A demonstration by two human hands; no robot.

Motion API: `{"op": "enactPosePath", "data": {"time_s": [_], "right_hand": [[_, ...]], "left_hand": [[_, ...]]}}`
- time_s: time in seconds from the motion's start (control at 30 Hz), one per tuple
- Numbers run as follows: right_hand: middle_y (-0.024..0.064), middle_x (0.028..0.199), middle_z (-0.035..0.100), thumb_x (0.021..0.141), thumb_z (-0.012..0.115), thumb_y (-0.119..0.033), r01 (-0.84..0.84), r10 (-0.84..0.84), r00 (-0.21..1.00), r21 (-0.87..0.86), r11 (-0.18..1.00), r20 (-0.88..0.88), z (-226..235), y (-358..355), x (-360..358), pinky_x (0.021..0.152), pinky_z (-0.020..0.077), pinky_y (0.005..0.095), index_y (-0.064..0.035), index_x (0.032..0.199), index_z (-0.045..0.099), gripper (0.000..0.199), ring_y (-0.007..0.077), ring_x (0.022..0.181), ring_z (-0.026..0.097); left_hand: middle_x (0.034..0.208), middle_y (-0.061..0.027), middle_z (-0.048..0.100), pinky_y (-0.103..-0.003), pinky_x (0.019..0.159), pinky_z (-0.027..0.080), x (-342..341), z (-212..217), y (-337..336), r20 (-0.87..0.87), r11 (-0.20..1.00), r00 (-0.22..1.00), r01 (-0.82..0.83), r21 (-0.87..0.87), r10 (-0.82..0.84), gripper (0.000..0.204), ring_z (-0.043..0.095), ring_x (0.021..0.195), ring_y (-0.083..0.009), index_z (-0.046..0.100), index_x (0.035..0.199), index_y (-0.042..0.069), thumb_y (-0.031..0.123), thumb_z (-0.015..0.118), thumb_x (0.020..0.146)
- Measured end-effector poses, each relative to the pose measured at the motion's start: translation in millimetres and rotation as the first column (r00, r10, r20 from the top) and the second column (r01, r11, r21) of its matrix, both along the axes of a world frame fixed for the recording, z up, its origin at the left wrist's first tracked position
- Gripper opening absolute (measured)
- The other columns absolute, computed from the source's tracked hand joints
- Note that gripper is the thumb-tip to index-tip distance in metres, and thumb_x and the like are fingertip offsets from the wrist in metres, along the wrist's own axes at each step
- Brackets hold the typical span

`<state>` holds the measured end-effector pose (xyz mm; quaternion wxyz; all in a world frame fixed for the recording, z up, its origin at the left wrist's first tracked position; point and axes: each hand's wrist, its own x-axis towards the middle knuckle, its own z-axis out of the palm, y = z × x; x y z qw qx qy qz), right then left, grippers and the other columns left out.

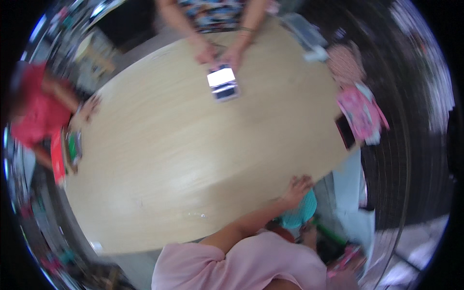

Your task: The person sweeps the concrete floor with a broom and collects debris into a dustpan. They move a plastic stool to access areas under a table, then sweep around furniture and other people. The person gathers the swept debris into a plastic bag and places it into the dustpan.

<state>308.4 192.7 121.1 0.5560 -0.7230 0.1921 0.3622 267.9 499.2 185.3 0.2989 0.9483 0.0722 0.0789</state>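
My left arm reaches across my pink top to the near right edge of the pale wooden table [193, 140]. There my left hand [298, 187] rests with its fingers partly spread, and I see nothing held in it. A turquoise, rounded, basket-like thing [298, 212] is just below that hand, beside the table edge. My right hand [308, 231] seems to be low against the underside of the turquoise thing; it is blurred and mostly hidden, so its grip does not show. Across the table, another person's hands [220, 55] are on a small pale device [223, 83] with a bright panel.
A person in red sits at the left, a hand [89, 107] on the table, near a red box [58, 157]. At the right edge are a pink pouch [360, 112], a dark flat phone-like thing [345, 131] and a clear container [302, 31]. A green bar-like thing [330, 232] is low at the right.
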Motion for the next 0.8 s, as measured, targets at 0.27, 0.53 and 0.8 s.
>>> {"op": "enactPosePath", "data": {"time_s": [0.27, 0.53, 0.8], "right_hand": [[0.0013, 0.063, 0.046, 0.079, 0.058, -0.021, 0.854, -0.808, 0.52, 0.206, 0.478, -0.277, -5.2, -37.0, -12.2, 0.043, 0.0344, 0.0277, -0.0115, 0.082, 0.049, 0.014, 0.0133, 0.05, 0.044], [0.0011, 0.054, 0.044, 0.08, 0.056, -0.014, 0.917, -0.879, 0.393, 0.186, 0.353, -0.27, 28.1, -180.3, -109.4, 0.038, 0.0316, 0.0263, -0.0095, 0.072, 0.048, 0.012, 0.0124, 0.042, 0.041], [0.0012, 0.06, 0.045, 0.083, 0.053, -0.02, 0.97, -0.873, 0.238, 0.146, 0.193, -0.425, 36.8, -345.7, -164.6, 0.035, 0.033, 0.0217, -0.0124, 0.098, 0.047, 0.018, 0.0086, 0.042, 0.041]], "left_hand": [[0.142, -0.0107, 0.016, -0.059, 0.098, 0.015, 14.6, 15.2, -24.0, -0.154, 0.958, 0.987, -0.001, 0.287, 0.047, 0.076, 0.015, 0.131, -0.0284, 0.023, 0.136, 0.02, 0.024, 0.063, 0.071], [0.136, -0.0197, 0.022, -0.063, 0.093, 0.018, 41.0, 39.4, -171.9, 0.308, 0.932, 0.911, 0.175, 0.319, -0.276, 0.083, 0.023, 0.125, -0.0367, 0.027, 0.134, 0.011, 0.035, 0.068, 0.065], [0.136, -0.0211, 0.019, -0.055, 0.095, 0.025, 144.9, 29.6, -483.0, 0.184, 0.648, 0.621, 0.719, 0.253, -0.761, 0.085, 0.026, 0.122, -0.0379, 0.027, 0.133, 0.011, 0.028, 0.071, 0.063]]}}
